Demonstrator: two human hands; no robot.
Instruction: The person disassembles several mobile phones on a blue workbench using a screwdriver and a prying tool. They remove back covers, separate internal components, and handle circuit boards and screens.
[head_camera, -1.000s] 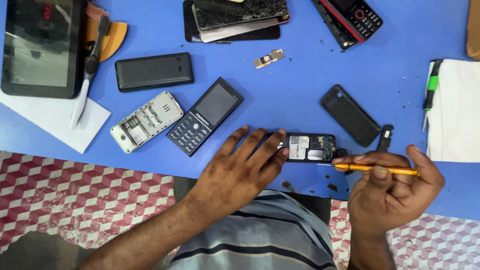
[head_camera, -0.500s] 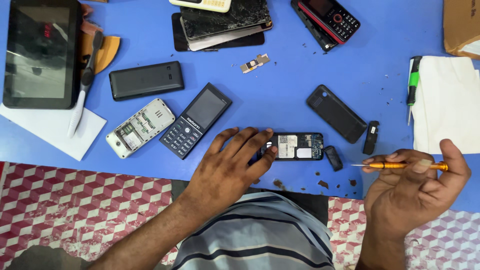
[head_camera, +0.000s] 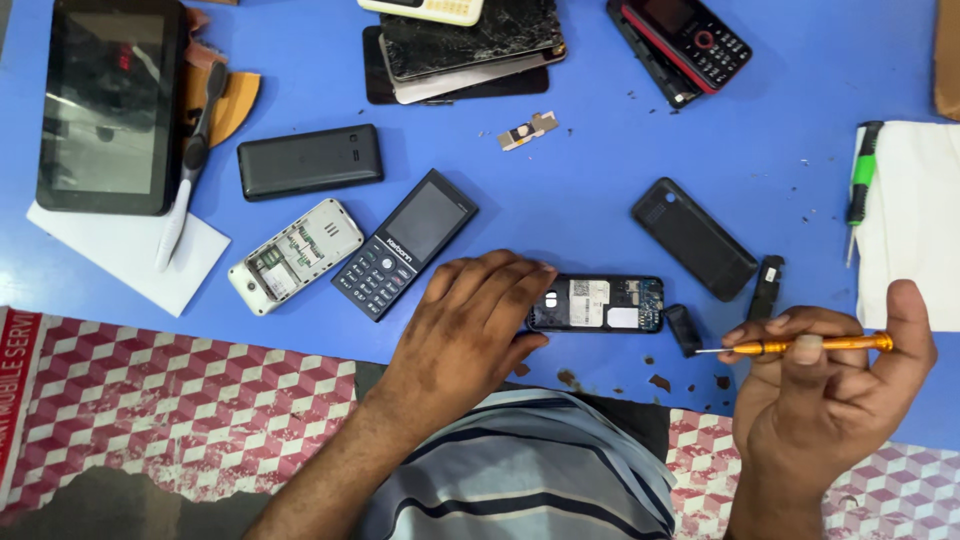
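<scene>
One opened phone (head_camera: 600, 304), its back cover off and its circuit board and label showing, lies face down near the front edge of a blue table (head_camera: 560, 190), pinned at its left end by the fingertips of the person's left hand (head_camera: 478, 320), which rests flat with fingers spread rather than curled around anything. Just right of the phone, the right hand (head_camera: 825, 385) is closed on an orange-handled screwdriver (head_camera: 800, 346), pinched between thumb and fingers and held level, its thin tip pointing left toward the phone without touching it. A small black part (head_camera: 683, 329) sits just beside the phone's right end, another narrow black piece (head_camera: 767, 287) stands near it, and a black back cover (head_camera: 694, 238) lies tilted above them. Dark crumbs of debris dot the table between the two hands. To the left of the holding hand lie a dark keypad phone (head_camera: 405, 245), face up, and a white phone shell (head_camera: 296, 255) with its innards exposed, with a black battery cover (head_camera: 310, 161) above them. Farther out are a tablet (head_camera: 108, 105) at the far left with a brush (head_camera: 188, 170) beside it, a stack of cracked screens (head_camera: 470, 45) at the top, a red-and-black phone (head_camera: 690, 40), and a green-handled screwdriver (head_camera: 860, 185) on white paper (head_camera: 915, 220) at the right.
</scene>
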